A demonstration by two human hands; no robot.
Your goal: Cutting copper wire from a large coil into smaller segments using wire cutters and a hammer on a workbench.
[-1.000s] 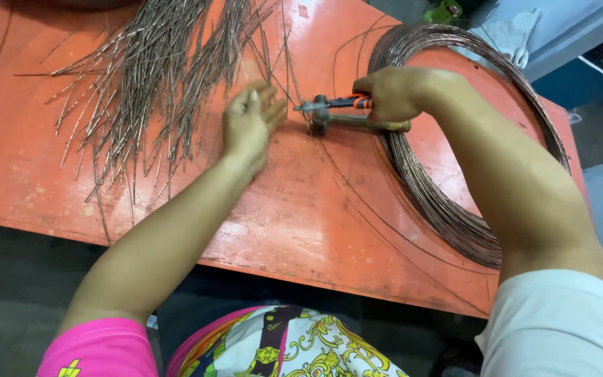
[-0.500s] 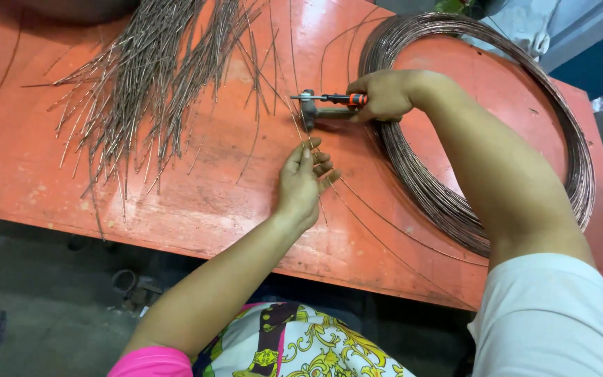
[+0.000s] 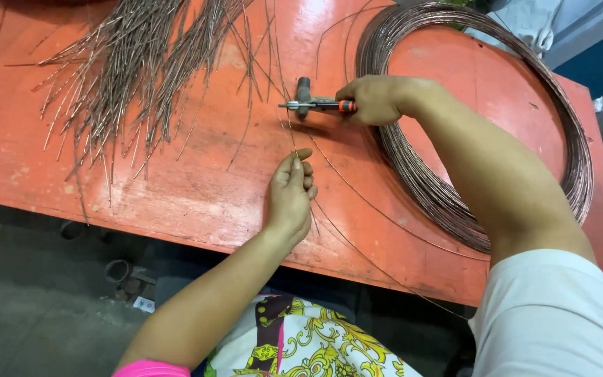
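At the lower centre of the frame, nearest the viewer, the left hand [image 3: 291,199] lies on the orange table [image 3: 197,188]; its fingers are curled closed, pinching a thin strand of wire [image 3: 357,192]; that strand has its long axis on a diagonal, running from the lower right edge of the table up past the pinch towards the cutter. Just above, at upper centre, the right hand [image 3: 375,100] is clenched round the orange-handled wire cutters [image 3: 312,105]; the tool lies level, its nose pointing left, across the strand. By my reading the step in hand is measuring off and snipping one length; the next move calls for holding the strand taut and squeezing the handles. Farther off, at right, sits the large wire coil [image 3: 469,202]; at upper left, well apart, a heap of cut wire pieces [image 3: 134,77] fans out, pointing mostly up and down the frame.
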